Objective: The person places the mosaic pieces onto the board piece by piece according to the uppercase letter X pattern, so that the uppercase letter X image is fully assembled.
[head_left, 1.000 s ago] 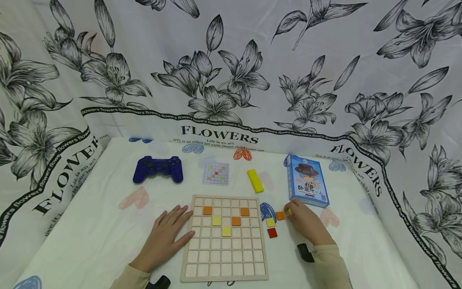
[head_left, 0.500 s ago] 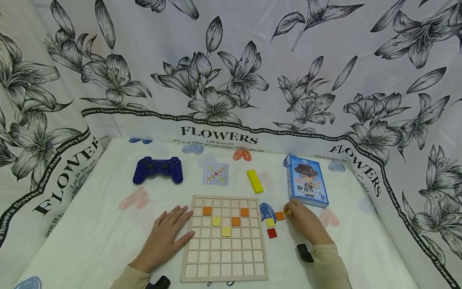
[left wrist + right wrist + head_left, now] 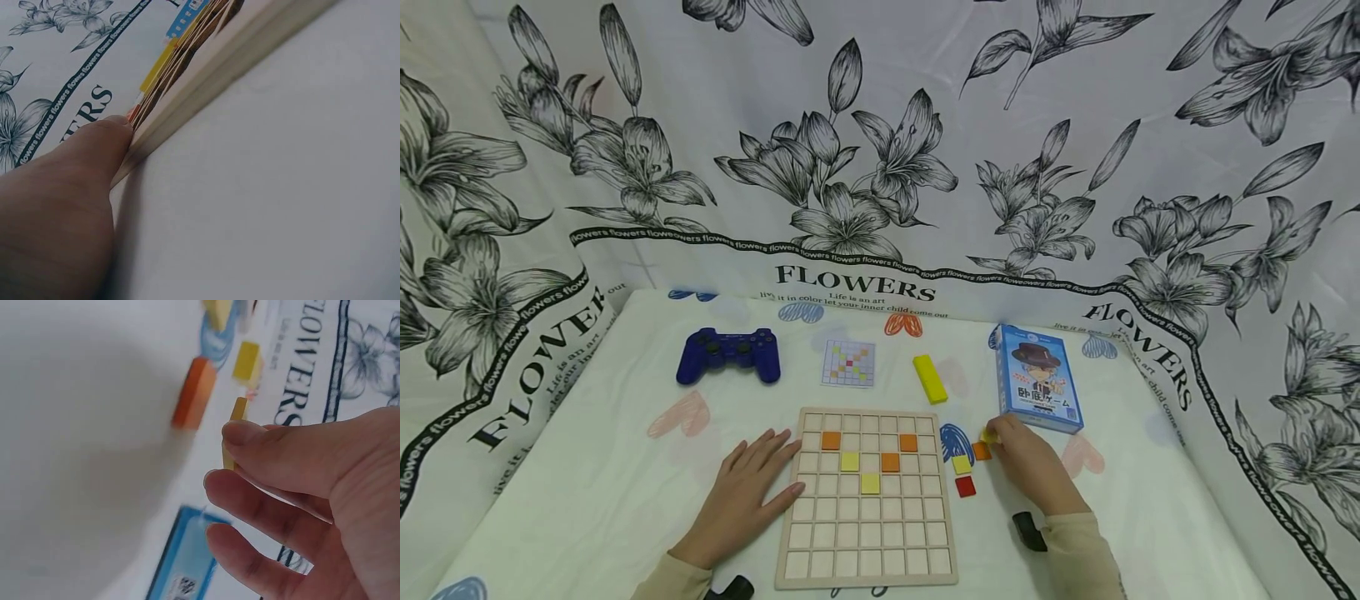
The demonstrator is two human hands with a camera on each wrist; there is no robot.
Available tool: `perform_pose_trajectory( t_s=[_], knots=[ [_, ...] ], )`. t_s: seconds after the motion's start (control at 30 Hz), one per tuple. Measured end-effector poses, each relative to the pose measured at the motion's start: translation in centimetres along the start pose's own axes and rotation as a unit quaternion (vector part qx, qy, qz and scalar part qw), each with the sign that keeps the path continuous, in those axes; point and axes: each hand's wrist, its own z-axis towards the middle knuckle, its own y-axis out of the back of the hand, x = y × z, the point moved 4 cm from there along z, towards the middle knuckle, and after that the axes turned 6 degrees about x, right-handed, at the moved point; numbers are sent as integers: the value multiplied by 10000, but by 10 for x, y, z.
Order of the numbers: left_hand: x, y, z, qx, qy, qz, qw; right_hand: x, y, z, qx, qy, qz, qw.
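Note:
My right hand [image 3: 1030, 467] pinches a small yellow square tile [image 3: 239, 409] between thumb and fingers, close over an orange tile [image 3: 981, 451]. Left of it, a second yellow tile [image 3: 962, 465] and a red tile [image 3: 966, 487] lie on the cloth. The wooden grid board [image 3: 865, 582] bears several tiles in its upper rows, among them an orange tile [image 3: 831, 441] and a yellow tile [image 3: 870, 483]. My left hand [image 3: 741, 492] rests palm down with fingers spread, its fingertips at the board's left edge. In the left wrist view, the thumb [image 3: 94, 150] touches the board's side.
Behind the board lie a blue game controller [image 3: 728, 355], a pattern card with coloured squares [image 3: 848, 363] and a yellow bar [image 3: 930, 379]. A blue box [image 3: 1040, 377] with a cartoon figure lies just beyond my right hand. Flower-printed cloth [image 3: 880, 167] hangs at the back.
My right hand has shifted slightly left with the yellow tile, which now shows above the orange tile. My left hand and the board have stayed in place.

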Motion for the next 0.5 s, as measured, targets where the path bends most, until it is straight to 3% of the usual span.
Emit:
perform_pose_trajectory(
  t_s=[0.23, 0.5],
  knots=[
    [0, -1, -1, -48, -41, 30, 10000, 39, 5, -2, -192, 757, -615, 9950],
    [2, -2, 0, 6, -5, 57, 10000, 83, 0, -5, -483, 1929, -784, 9769]
  ],
)
